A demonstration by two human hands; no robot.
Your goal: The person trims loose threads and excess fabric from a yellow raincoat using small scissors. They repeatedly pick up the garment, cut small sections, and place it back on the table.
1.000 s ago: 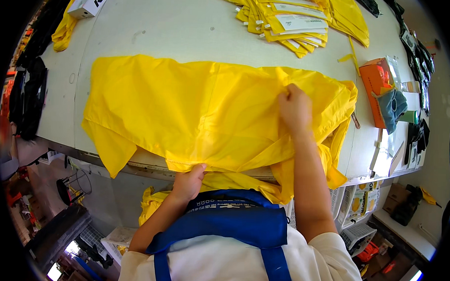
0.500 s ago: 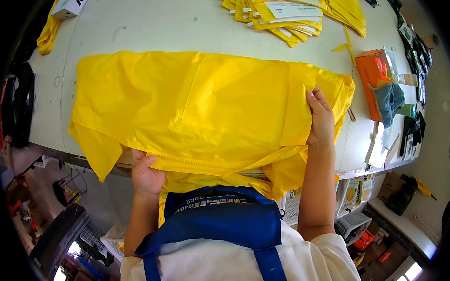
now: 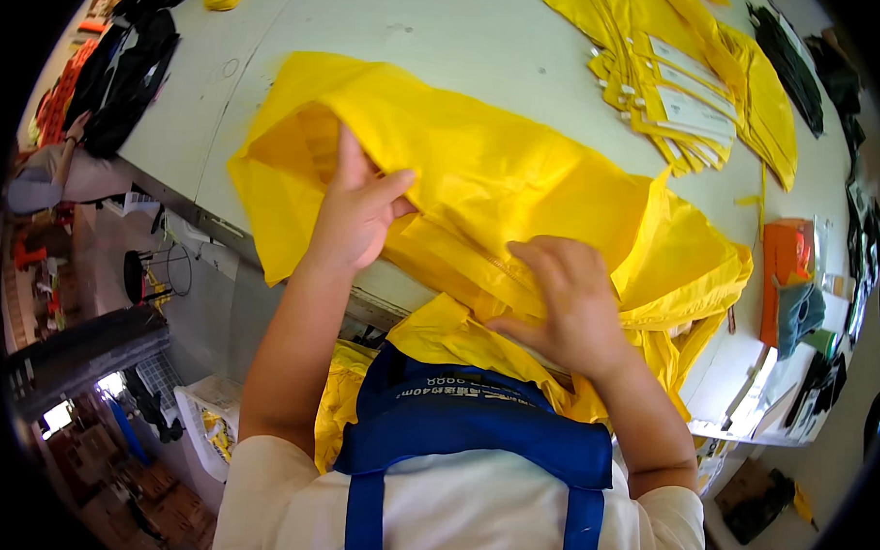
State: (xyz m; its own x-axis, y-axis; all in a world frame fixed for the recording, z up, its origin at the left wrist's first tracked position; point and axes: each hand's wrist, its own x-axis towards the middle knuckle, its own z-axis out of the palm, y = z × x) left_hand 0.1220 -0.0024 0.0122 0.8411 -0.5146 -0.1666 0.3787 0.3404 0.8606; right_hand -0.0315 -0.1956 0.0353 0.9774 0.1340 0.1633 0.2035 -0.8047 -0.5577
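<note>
A yellow raincoat-like garment [image 3: 502, 170] with a zipper along its near edge lies folded across the table, part of it hanging over the front edge. My left hand [image 3: 357, 209] grips the near edge toward its left end. Some fingers reach under the raised fabric, which gapes into a hollow there. Over the zipper edge, right of the middle, my right hand [image 3: 575, 304] is open, its thumb and fingers apart. It looks slightly blurred, and I cannot tell whether it touches the cloth.
On the pale table [image 3: 342, 24], a stack of yellow packs with white labels [image 3: 693, 100] sits far right. An orange box [image 3: 785, 248] with a blue-grey cloth [image 3: 797, 312] stands at the right. Black items [image 3: 127, 75] lie far left, where another person's hand [image 3: 77, 127] shows.
My left hand has moved up and lifted the near edge into a hollow. The right hand has let go of the right-hand flap and come down to the zipper edge. The view has turned.
</note>
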